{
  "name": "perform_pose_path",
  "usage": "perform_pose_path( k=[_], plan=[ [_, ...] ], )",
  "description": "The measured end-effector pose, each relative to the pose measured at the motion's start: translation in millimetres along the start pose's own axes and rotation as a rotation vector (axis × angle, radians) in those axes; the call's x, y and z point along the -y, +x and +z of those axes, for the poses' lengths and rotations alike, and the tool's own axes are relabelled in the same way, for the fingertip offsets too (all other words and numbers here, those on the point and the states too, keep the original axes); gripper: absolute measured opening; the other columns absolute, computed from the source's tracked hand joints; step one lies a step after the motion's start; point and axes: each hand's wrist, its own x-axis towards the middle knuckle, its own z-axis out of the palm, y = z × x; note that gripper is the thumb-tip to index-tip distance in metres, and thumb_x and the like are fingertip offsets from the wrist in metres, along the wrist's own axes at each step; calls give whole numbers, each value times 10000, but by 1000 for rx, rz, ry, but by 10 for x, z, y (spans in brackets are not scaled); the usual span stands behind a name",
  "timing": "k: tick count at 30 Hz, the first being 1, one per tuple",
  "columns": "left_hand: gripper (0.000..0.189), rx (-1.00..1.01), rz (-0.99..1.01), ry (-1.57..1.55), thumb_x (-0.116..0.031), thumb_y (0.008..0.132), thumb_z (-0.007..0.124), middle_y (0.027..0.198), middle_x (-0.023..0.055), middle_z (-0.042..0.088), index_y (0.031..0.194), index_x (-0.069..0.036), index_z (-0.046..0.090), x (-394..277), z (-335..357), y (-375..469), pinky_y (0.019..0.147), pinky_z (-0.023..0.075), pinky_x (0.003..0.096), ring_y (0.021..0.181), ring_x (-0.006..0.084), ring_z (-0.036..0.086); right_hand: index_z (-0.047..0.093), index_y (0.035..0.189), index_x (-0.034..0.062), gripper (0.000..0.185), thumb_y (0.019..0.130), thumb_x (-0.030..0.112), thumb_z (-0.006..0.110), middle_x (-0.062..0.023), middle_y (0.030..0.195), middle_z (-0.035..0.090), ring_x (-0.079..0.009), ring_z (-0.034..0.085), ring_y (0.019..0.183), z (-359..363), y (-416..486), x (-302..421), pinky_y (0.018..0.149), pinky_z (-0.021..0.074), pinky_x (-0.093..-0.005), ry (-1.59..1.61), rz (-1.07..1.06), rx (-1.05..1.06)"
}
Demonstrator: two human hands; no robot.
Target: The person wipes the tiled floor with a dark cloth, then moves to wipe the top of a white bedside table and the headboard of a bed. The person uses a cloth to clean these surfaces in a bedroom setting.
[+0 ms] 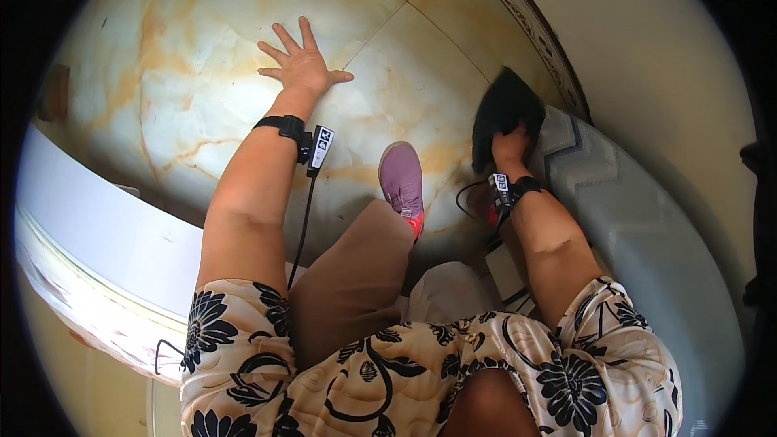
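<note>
My left hand [301, 68] is palm down on the marbled floor tile [200, 109], fingers spread wide, with nothing in it. Beyond the floor's middle, my right hand [511, 144] grips a dark cloth [505, 106], which lies bunched on the tiles near the wall. Folds of the cloth hide most of that hand's fingers. Each forearm wears a black strap; a small device [320, 149] with printed codes and a cable sits at the left wrist, and a similar one [499, 189] at the right.
Along the right runs furniture covered in grey zigzag fabric [595, 170], beside a patterned skirting strip [528, 12] and a pale wall. White furniture [109, 194] borders the left, with a brown block [56, 94] behind it. My purple shoe [402, 176] stands between my arms.
</note>
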Motion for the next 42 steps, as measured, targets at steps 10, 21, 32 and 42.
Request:
perform_pose_path(
  k=[10,21,32,42],
  plan=[
    [1390,-47,29,59,-522,618,908,1626,318,-56,1613,-200,-7,17,110,36,1011,220,834,1419,671,-40,453,1457,50,635,844,127,600,-226,1429,504,-404,460,1333,324,-464,3155,1139,370,-412,355,-986,274],
    [1319,-93,41,-103,-531,632,895,1626,319,-25,1615,-172,93,115,83,-78,1043,176,818,1442,636,-20,589,1120,19,296,854,134,651,-243,1241,542,-426,528,1192,-307,522,1376,998,469,-499,-289,-629,-61],
    [660,-404,1105,-554,-58,782,647,1477,162,479,1424,-88,497,-680,421,-966,1120,327,561,1403,352,414,634,1211,2,370,865,132,615,-288,1188,647,-428,608,1148,126,-624,1384,987,484,-452,303,-562,736],
    [634,-293,848,-14,-428,908,648,1662,42,198,1501,-374,431,-215,899,-674,1082,155,786,1531,385,102,602,1286,-39,324,1009,127,581,-169,1217,684,-217,647,1140,-2302,-788,689,976,502,-327,85,-554,462]
  ],
)
